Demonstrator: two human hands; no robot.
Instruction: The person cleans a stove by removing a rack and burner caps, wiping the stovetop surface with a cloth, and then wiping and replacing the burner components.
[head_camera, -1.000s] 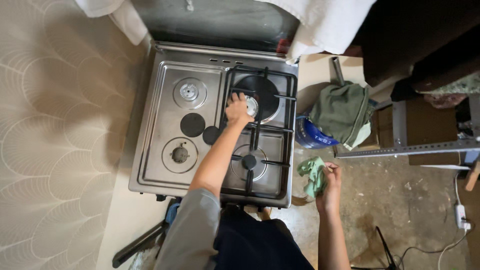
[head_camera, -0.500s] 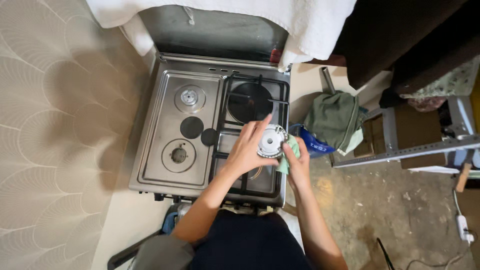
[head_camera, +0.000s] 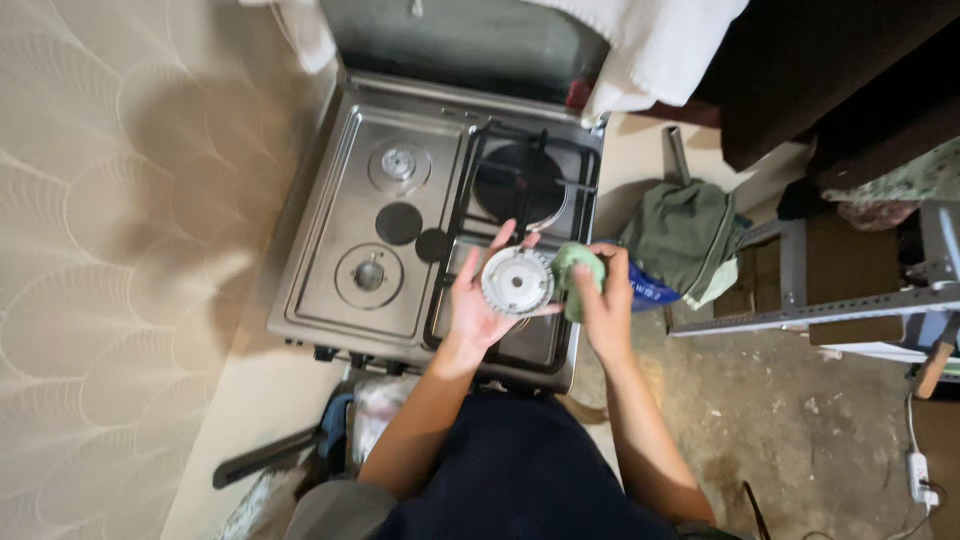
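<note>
My left hand (head_camera: 478, 305) holds a round metal burner ring (head_camera: 517, 281) on its open palm, above the front right of a steel gas stove (head_camera: 335, 240). My right hand (head_camera: 603, 305) grips a bunched green cloth (head_camera: 576, 268) pressed against the ring's right edge. The black pan grate (head_camera: 520, 180) covers the right half of the stove. Two black burner caps (head_camera: 414, 233) lie loose in the middle of the stove top.
The stove's raised lid (head_camera: 460, 40) has white cloth (head_camera: 650, 45) draped over it. A green bag (head_camera: 690, 240) and a blue packet (head_camera: 645, 290) lie on the floor to the right, beside a metal frame (head_camera: 800, 315). A patterned wall (head_camera: 120, 250) is on the left.
My left hand lifted the burner ring off the back right burner and brought it toward me. My right hand rose with the cloth to meet it.
</note>
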